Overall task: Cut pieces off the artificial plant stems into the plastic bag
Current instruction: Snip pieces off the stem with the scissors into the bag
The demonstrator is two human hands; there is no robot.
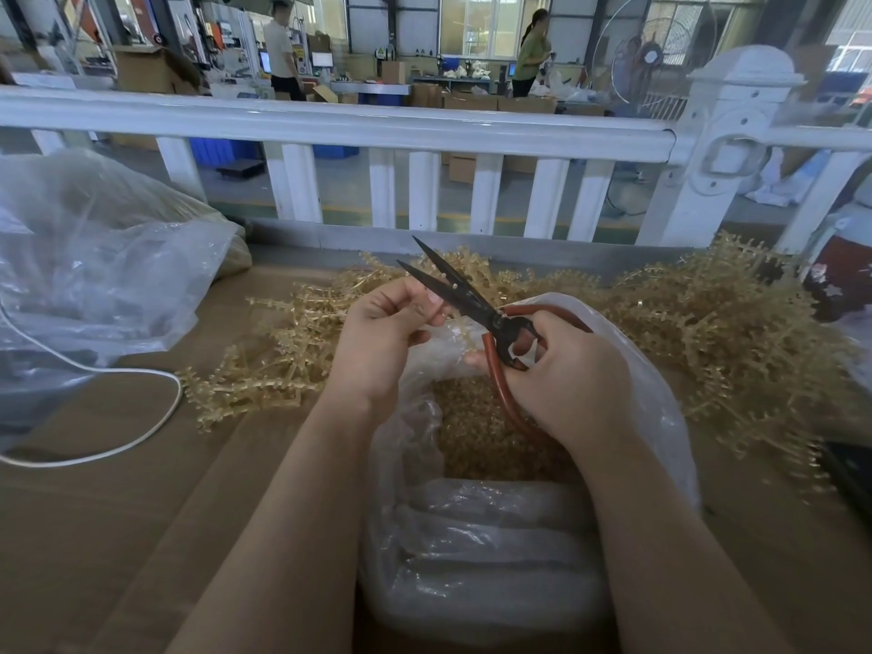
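My right hand (561, 370) grips the red-brown handles of large scissors (465, 297), whose dark blades stand apart and point up to the left. My left hand (382, 332) pinches a small pale stem piece between thumb and fingertips, right at the blades. Both hands hover over an open clear plastic bag (481, 535) that holds several golden cut pieces (476, 431). A big heap of golden artificial plant stems (708, 332) lies on the cardboard-covered table behind and beside the bag.
A large crumpled clear bag (94, 257) sits at the left. A white cable (141, 417) loops across the brown tabletop (118, 535). A white railing (377, 129) runs along the table's far edge. Two people stand far back in the workshop.
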